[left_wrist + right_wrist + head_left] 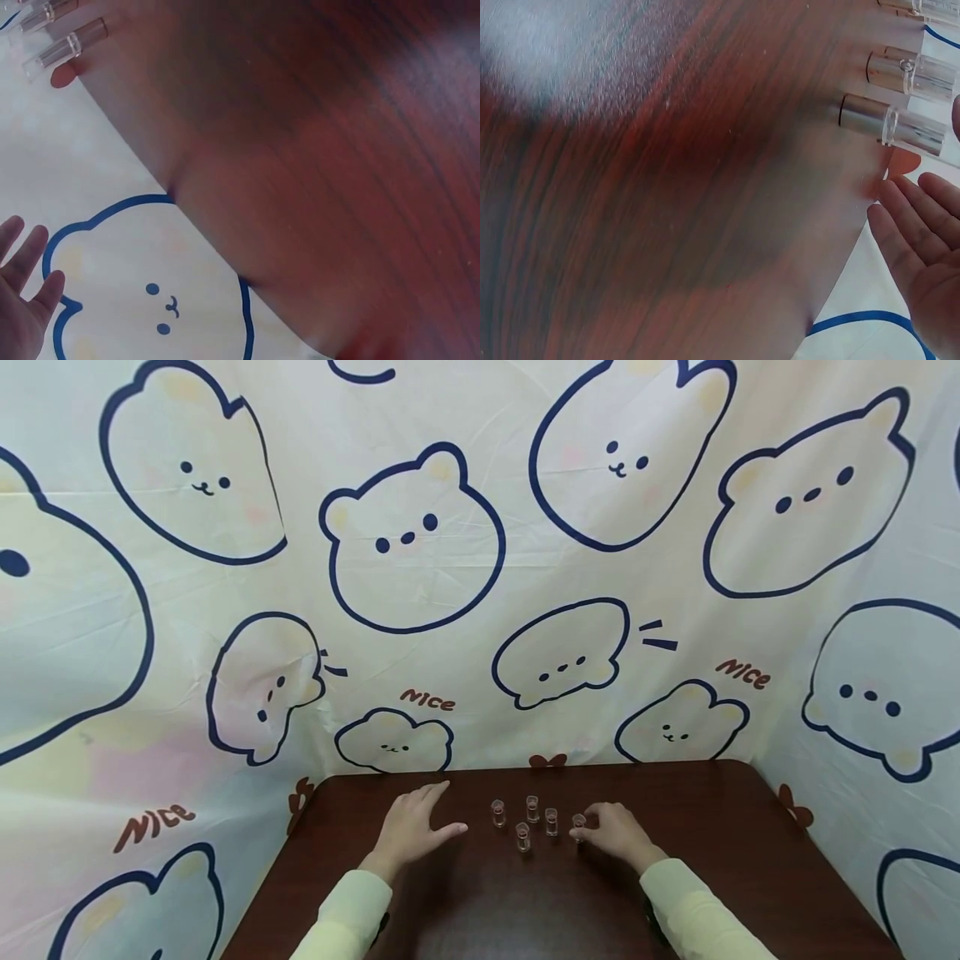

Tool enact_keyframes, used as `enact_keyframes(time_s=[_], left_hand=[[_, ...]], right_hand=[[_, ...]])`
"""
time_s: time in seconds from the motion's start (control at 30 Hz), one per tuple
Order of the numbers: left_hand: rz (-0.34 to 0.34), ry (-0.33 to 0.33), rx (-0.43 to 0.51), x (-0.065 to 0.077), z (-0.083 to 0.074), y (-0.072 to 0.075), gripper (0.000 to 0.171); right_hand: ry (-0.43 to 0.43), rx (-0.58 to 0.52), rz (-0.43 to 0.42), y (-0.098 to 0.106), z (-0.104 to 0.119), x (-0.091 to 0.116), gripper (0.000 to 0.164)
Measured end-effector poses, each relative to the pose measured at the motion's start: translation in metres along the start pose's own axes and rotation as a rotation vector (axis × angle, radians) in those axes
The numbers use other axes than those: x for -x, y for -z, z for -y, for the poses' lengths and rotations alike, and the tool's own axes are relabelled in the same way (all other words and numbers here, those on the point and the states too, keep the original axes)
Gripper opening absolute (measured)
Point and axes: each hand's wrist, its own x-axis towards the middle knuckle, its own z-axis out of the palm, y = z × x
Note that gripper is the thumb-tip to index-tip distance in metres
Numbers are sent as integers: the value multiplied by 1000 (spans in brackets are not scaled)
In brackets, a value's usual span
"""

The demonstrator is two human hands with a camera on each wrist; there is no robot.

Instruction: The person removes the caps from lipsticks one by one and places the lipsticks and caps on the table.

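Observation:
Several small clear shot glasses stand upright in a loose group on the dark brown table. My right hand (617,833) is at the rightmost shot glass (578,822), its thumb and forefinger on either side of it. In the right wrist view that hand (926,247) has its fingers extended, and a gap shows between the fingers and the nearest glass (892,124). My left hand (411,827) is held over the table left of the group, thumb spread and nothing in it. Nearest to it is the leftmost shot glass (498,813). In the left wrist view, the hand (26,300) shows spread fingers.
The wooden table (510,910) has rounded far corners. A pale cloth (465,668) printed with blue-outlined bear faces hangs behind the table and along both sides. Three more glasses, a back one (532,809), a middle one (551,822) and a front one (522,837), stand between the hands.

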Motion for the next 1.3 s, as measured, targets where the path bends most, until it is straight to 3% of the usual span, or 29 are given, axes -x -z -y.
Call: enact_keyframes(time_s=[0.8,1.3], left_hand=[[54,28,39,16,-6,-14,83],[54,35,53,24,-6,-17,85]], right_hand=[[-27,28,-67,-11,6,1,21],[-4,-34,-63,-8,4,2,14]])
